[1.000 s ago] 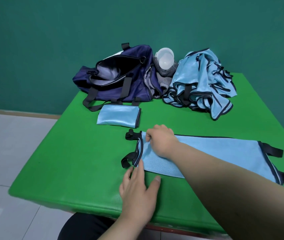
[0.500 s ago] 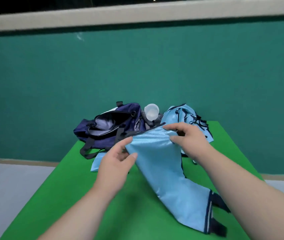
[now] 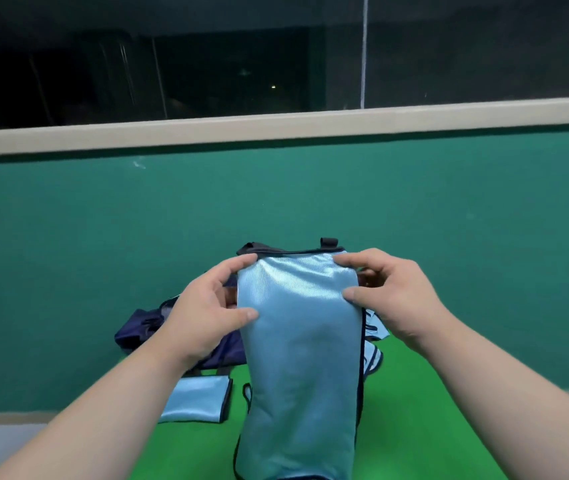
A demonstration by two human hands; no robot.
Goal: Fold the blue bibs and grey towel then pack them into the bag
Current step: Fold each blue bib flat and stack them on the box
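Left hand [image 3: 207, 306]: partly closed, grasping. The thumb lies on the near face of the blue bib [image 3: 300, 358], the forefinger hooks over its upper left corner, and the other fingers curl behind the cloth. The pinch is on the left edge, just below the top hem. The forearm rises from the lower left of the view with the wrist lifted above the bench [image 3: 432, 427].

Right hand [image 3: 390, 299]: partly closed, grasping. The forefinger rests along the upper right corner of the same bib and the thumb presses the near face lower on the right edge. The remaining fingers are bent behind the cloth. The forearm comes in from the lower right, level with the other.

Blue bib: held up between both hands in front of the teal wall [image 3: 103, 271], its top hem level. It hangs straight down as one long panel whose lower end runs out of the bottom of the view. Dark trim lines the top and right edges, and black strap ends [image 3: 328, 241] poke above the hem.

Folded bib [image 3: 196, 398]: flat on the bench, left of the hanging panel and just in front of the bag.

Bag [image 3: 141, 332]: navy, at the far left of the bench, largely hidden by the left hand.

Loose bibs [image 3: 373, 358]: a heap showing only past the panel's right edge.

Window ledge [image 3: 276, 128]: pale, above the wall.
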